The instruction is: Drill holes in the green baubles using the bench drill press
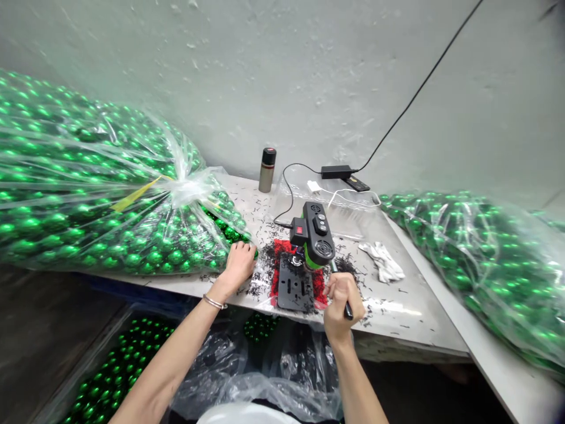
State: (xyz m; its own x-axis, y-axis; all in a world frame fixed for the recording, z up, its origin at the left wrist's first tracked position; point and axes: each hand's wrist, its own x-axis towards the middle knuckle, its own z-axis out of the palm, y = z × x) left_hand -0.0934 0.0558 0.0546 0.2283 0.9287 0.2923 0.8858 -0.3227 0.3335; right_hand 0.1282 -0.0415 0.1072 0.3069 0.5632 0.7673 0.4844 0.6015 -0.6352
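Note:
On the left, my left hand (241, 263) is closed with its fingers curled, beside a torn opening in a large clear bag (185, 188) of shiny green balls. A bit of a green ball (256, 254) shows at its fingertips; the rest is hidden. My right hand (345, 299) is wrapped round the lever handle (348, 311) of a small black and green bench press (318, 235). The press has a red switch and a slotted black base plate (291, 288), standing on a red mat (319, 288). No ball can be made out on the plate.
Black scraps (346, 266) litter the white table around the press. Behind it are a thermos bottle (267, 171), a power adapter (336, 172) with cables and a clear plastic tray (353, 221). White gloves (383, 262) lie to the right, near another bag of green balls (481, 259). More balls (128, 359) are below.

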